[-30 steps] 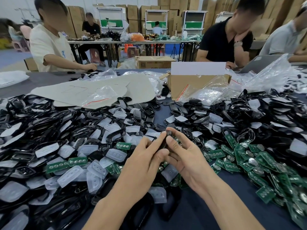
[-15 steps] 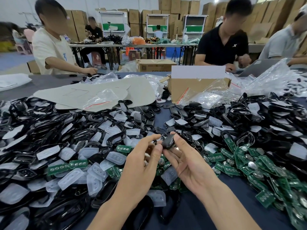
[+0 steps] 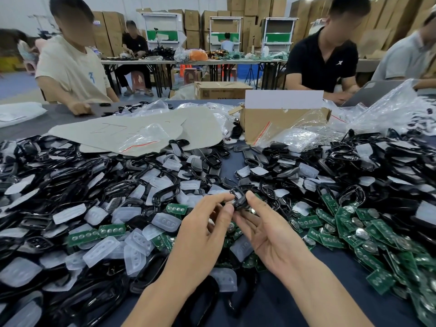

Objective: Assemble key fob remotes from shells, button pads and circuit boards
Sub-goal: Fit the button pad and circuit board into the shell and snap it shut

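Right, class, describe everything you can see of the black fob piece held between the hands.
The black fob piece is small, glossy and seemingly plastic, with an apparent loop at its far end. It is held above the heaped parts, pinched between the left hand and the right hand.

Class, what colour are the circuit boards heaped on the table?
The circuit boards are green, clearest in the head view.

Bright even light; wide-angle bending at edges.
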Available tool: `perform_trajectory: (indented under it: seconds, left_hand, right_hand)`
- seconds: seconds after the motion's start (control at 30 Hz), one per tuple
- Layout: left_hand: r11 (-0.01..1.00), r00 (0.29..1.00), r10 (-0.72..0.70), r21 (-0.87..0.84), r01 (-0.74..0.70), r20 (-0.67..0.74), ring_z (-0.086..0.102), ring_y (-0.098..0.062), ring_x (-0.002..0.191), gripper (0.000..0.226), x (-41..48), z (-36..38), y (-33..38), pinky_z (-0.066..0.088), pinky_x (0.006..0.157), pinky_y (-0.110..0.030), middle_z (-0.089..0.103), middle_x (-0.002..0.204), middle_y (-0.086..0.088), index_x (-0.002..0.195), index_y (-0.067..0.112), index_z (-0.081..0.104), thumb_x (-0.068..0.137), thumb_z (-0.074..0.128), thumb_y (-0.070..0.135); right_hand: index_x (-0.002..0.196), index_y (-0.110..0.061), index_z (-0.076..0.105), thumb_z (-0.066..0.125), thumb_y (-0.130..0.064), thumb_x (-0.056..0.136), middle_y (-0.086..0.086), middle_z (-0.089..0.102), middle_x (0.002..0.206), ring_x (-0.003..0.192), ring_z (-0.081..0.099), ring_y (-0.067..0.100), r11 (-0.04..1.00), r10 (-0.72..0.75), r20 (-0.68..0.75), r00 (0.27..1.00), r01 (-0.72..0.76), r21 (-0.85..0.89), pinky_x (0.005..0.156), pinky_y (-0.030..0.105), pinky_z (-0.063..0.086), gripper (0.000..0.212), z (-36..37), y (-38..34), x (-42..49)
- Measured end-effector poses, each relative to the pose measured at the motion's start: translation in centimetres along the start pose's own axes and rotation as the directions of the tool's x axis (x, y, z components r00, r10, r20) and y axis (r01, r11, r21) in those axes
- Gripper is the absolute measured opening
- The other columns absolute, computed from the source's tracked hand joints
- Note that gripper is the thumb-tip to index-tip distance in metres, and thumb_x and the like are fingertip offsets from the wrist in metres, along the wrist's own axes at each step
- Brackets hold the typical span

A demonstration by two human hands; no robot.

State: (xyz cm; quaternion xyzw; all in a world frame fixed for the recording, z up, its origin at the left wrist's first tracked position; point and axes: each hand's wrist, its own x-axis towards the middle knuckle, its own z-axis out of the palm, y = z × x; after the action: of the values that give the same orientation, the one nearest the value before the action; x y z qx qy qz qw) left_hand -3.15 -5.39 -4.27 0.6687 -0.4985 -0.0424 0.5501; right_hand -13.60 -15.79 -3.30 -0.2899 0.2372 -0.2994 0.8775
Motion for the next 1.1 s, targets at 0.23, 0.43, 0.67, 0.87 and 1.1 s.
perform_trajectory:
  seconds: [0.23, 0.43, 0.67, 0.87, 1.1]
  left_hand:
    - [0.991, 0.996, 0.089, 0.095, -0.091, 0.030, 0.062, -0.004, 0.097, 0.024, 0.1, 0.3, -0.1, 0.047, 0.075, -0.011, 0.055, 0.110, 0.022, 0.120, 0.042, 0.058, 0.096, 0.055, 0.041]
    - [0.997, 0.993, -0.076, -0.029, 0.073, -0.094, 0.065, -0.002, 0.083, 0.023, 0.7, -0.2, -0.8, 0.049, 0.071, -0.013, 0.070, 0.098, 0.019, 0.116, 0.039, 0.064, 0.097, 0.061, 0.025]
    - [0.483, 0.883, -0.386, -0.758, 0.439, 0.265, 0.056, -0.012, 0.059, 0.027, 1.7, -0.8, 0.1, 0.047, 0.053, -0.021, 0.067, 0.082, -0.010, 0.102, 0.013, 0.079, 0.079, 0.065, 0.018]
    - [0.943, 0.976, -0.216, -0.264, 0.205, -0.011, 0.067, -0.006, 0.075, 0.017, 1.0, -0.7, 0.5, 0.052, 0.063, -0.018, 0.072, 0.094, 0.011, 0.106, 0.036, 0.072, 0.096, 0.061, 0.030]
    - [0.998, 1.000, 0.022, 0.059, -0.022, 0.009, 0.060, 0.003, 0.099, 0.023, 0.9, -1.3, 0.5, 0.043, 0.078, -0.006, 0.057, 0.107, 0.028, 0.109, 0.050, 0.062, 0.092, 0.052, 0.061]
  right_hand:
    - [0.117, -0.025, 0.062, 0.083, -0.033, 0.070, 0.011, 0.078, 0.098, 0.093, 0.076, 0.027, 0.895, -0.277, 0.016, 0.961, 0.264, -0.360, 0.071, 0.027, 0.061, 0.052, 0.5, 0.6, -0.6]
    - [0.111, -0.021, 0.067, 0.071, -0.036, 0.082, 0.009, 0.078, 0.096, 0.088, 0.077, 0.029, 0.841, -0.344, 0.106, 0.933, 0.356, -0.408, 0.070, 0.026, 0.060, 0.033, 0.4, 0.5, -0.8]
    - [0.122, -0.048, 0.066, 0.066, -0.038, 0.091, -0.008, 0.070, 0.127, 0.116, 0.068, 0.019, 0.746, -0.269, 0.344, 0.899, 0.421, -0.516, 0.092, 0.030, 0.057, 0.033, 0.5, 0.6, -0.9]
    - [0.124, -0.025, 0.065, 0.067, -0.031, 0.091, 0.004, 0.069, 0.127, 0.120, 0.066, 0.023, 0.811, -0.290, 0.331, 0.898, 0.414, -0.412, 0.090, 0.031, 0.057, 0.033, 0.0, 1.3, -0.5]
    - [0.117, -0.024, 0.071, 0.065, -0.031, 0.089, 0.004, 0.072, 0.122, 0.116, 0.068, 0.022, 0.846, -0.275, 0.295, 0.915, 0.376, -0.378, 0.088, 0.027, 0.057, 0.030, 0.0, 1.4, -0.5]
